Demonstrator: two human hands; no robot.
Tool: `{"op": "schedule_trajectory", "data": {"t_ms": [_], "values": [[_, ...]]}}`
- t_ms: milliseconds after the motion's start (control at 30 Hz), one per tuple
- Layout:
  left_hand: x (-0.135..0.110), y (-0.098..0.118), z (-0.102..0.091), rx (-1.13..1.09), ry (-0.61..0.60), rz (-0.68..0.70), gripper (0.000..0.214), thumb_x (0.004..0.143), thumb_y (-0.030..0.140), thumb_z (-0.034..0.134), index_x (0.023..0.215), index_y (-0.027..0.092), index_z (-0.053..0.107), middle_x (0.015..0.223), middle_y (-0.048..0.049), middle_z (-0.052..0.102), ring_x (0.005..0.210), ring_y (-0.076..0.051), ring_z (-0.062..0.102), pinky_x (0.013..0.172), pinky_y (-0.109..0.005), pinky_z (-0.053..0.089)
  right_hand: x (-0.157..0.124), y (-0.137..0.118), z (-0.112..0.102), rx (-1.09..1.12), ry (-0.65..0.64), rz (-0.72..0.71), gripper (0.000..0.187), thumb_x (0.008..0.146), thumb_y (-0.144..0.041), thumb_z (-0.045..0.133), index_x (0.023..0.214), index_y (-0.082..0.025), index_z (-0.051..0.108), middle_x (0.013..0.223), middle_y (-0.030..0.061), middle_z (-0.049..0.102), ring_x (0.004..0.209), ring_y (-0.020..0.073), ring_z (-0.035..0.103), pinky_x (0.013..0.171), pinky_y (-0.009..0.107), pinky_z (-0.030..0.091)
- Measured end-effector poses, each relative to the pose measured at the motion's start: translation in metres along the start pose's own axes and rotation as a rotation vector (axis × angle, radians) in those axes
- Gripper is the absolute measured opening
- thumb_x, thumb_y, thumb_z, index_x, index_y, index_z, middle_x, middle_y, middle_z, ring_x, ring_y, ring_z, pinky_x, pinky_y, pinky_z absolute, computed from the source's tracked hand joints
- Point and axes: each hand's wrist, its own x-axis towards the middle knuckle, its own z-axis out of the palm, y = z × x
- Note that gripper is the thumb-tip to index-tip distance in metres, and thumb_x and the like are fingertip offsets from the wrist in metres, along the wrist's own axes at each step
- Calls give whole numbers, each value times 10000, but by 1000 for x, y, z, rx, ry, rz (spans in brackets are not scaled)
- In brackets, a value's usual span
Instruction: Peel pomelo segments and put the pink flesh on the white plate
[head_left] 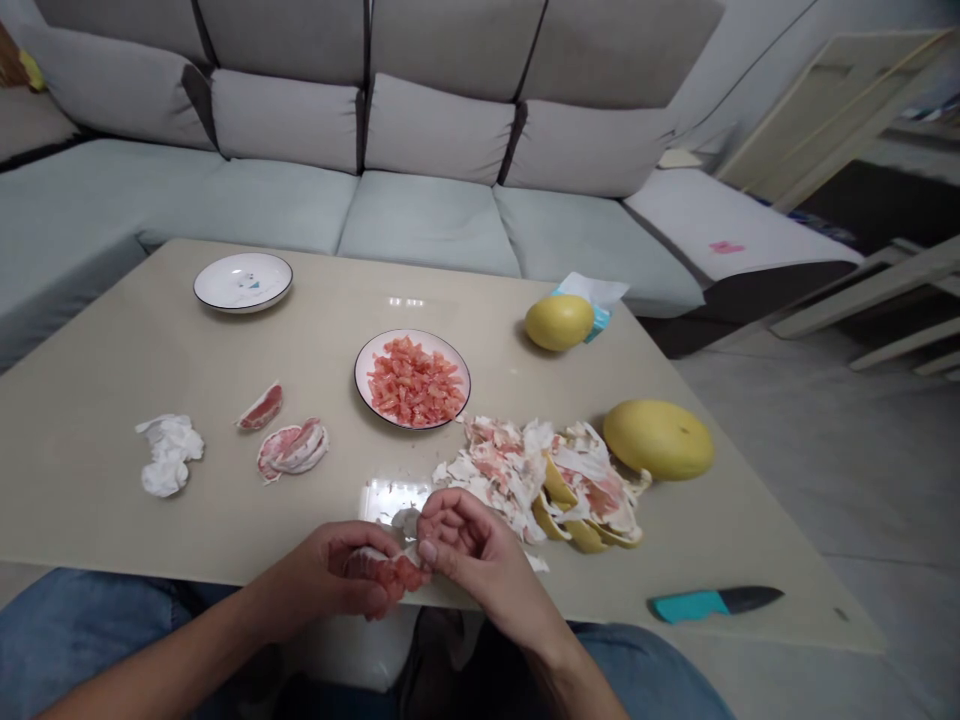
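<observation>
My left hand (341, 575) is closed around a pink pomelo segment (390, 572) at the near table edge. My right hand (469, 545) pinches the white skin at the segment's end. A white plate (364, 360) of pink pomelo pieces sits just beyond my hands. Two unpeeled pink segments (289, 448) and a smaller one (261, 407) lie to the left on the table.
A heap of white pith and yellow peel (544, 480) lies right of my hands. A cut pomelo half (658, 438), a whole yellow fruit (559, 321), an empty plate (243, 281), crumpled tissue (166, 455) and a teal-handled knife (716, 601) are on the beige table (112, 350). A grey sofa (420, 200) stands behind.
</observation>
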Motion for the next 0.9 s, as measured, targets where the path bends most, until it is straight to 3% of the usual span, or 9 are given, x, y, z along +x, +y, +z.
{"op": "schedule_trajectory", "data": {"t_ms": [167, 267, 367, 467, 533, 633, 700, 767, 900], "values": [[-1, 4, 0, 19, -43, 35, 256, 668, 229, 822, 882, 147, 706, 890, -62, 698, 703, -124, 570, 650, -252, 441, -2, 2, -2, -103, 50, 10, 219, 756, -307, 758, 840, -192, 591, 689, -33, 587, 600, 101, 605, 594, 216, 492], [1, 5, -2, -7, -8, 32, 284, 662, 243, 826, 899, 161, 692, 820, -34, 676, 667, -117, 563, 639, -256, 450, 1, -1, -7, -292, 91, -52, 143, 806, -306, 690, 888, -204, 632, 893, 28, 638, 698, 128, 630, 650, 249, 512], [5, 5, -6, 69, 93, 48, 268, 726, 257, 777, 955, 151, 684, 724, 0, 606, 642, -106, 532, 620, -246, 456, 6, -1, -15, -671, 294, -260, 165, 833, -278, 622, 981, -210, 650, 1042, 77, 617, 817, 178, 623, 749, 324, 519], [9, 5, -8, 171, 174, 59, 288, 757, 282, 746, 995, 135, 677, 726, 0, 560, 654, -115, 509, 561, -230, 460, 7, 3, -25, -1045, 527, -468, 160, 851, -231, 578, 995, -209, 642, 741, 28, 611, 722, 195, 596, 763, 371, 500], [10, 5, -9, 214, 189, 56, 311, 754, 298, 744, 1007, 133, 668, 736, -3, 556, 654, -121, 504, 535, -229, 467, 7, 4, -31, -1218, 488, -531, 209, 865, -185, 531, 1040, -212, 643, 756, 42, 642, 781, 218, 612, 837, 422, 474], [10, 3, -10, 262, 198, 48, 312, 755, 315, 740, 988, 125, 656, 713, 3, 552, 630, -118, 500, 529, -237, 483, 7, 2, -38, -1345, 391, -592, 364, 823, -117, 492, 1155, -203, 614, 1045, 117, 665, 1034, 274, 581, 941, 495, 407], [10, 1, -11, 276, 198, 39, 310, 755, 325, 739, 972, 123, 650, 695, 9, 550, 612, -113, 495, 521, -237, 484, 5, -2, -39, -1317, 397, -624, 348, 788, -72, 456, 1041, -210, 652, 959, 85, 683, 958, 246, 605, 952, 489, 391], [10, 1, -11, 281, 191, 33, 314, 758, 333, 735, 976, 124, 649, 704, 6, 555, 619, -114, 496, 519, -234, 484, 2, -7, -38, -1222, 423, -650, 296, 763, -42, 407, 786, -217, 645, 687, 8, 642, 706, 181, 601, 911, 441, 412], [11, 2, -11, 298, 203, 5, 323, 755, 343, 734, 980, 126, 652, 729, 0, 567, 609, -109, 499, 514, -229, 479, -1, -14, -31, -1153, 544, -567, 295, 826, -135, 425, 549, -209, 495, 516, -21, 517, 540, 155, 511, 684, 341, 445]]}}
